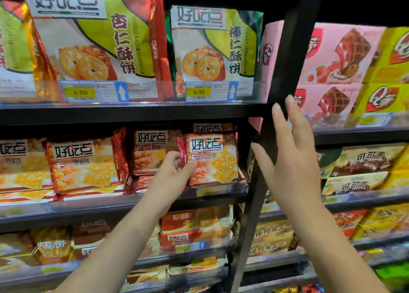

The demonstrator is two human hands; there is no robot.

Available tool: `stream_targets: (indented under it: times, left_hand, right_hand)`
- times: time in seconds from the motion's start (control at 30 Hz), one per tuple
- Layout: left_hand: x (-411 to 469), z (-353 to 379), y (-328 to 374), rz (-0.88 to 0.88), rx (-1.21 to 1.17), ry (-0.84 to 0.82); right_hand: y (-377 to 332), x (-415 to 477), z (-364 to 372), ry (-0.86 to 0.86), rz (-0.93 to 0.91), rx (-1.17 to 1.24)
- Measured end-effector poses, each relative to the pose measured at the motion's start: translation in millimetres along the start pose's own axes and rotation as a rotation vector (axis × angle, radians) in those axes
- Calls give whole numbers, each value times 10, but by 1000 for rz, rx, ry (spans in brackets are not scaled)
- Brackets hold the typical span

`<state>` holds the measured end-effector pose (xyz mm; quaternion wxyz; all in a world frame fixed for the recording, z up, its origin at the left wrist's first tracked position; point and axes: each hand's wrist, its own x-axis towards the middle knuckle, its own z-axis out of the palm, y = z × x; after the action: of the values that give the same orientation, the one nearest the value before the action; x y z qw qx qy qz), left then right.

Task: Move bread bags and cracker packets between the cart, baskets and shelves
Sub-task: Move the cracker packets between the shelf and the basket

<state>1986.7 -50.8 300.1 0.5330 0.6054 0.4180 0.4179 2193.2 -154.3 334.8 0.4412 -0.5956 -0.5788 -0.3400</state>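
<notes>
While the left hand (174,171) is pinched on the cracker packet (213,160) at the front of the middle shelf (77,217), the packet should be kept upright and square to its row. Meanwhile the right hand (294,160) is held open, fingers spread, empty.

large bag (88,38): 好吃点 杏仁酥饼 | smaller bag (212,47): 榛仁酥饼 | price tags (80,92): 6.00

Your left hand (174,171): arm stretched up and forward, thumb and curled fingers pinching the cracker packet (212,160) at its left edge. Your right hand (292,157): raised higher, back toward you, fingers straight, slightly spread.
</notes>
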Motion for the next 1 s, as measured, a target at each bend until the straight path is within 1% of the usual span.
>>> stream_targets:
  times: [0.13, 0.27, 0.37, 0.43, 0.67, 0.8, 0.9, 1.0]
  left_hand:
    - [155, 192, -27, 26, 168, 45]
    - [273, 288, 26, 131, 352, 122]
    - [358, 325, 53, 132, 401, 142]
    - [406, 348, 31, 137, 482, 159]
    - [369, 428, 11, 217, 747, 320]
    - [313, 466, 61, 291, 1013, 326]
    - [301, 475, 62, 342, 1199, 289]
    - [305, 483, 44, 338, 1221, 240]
  right_hand:
    - [69, 0, 45, -17, -33, -24]
    - [64, -13, 63, -12, -23, 25]
    - [76, -6, 79, -12, -39, 27]
    - [80, -6, 85, -9, -43, 32]
    - [78, -18, 119, 7, -49, 40]
    - [71, -19, 143, 16, -49, 49]
    - [68, -22, 152, 19, -44, 60]
    - [75, -29, 152, 9, -39, 70]
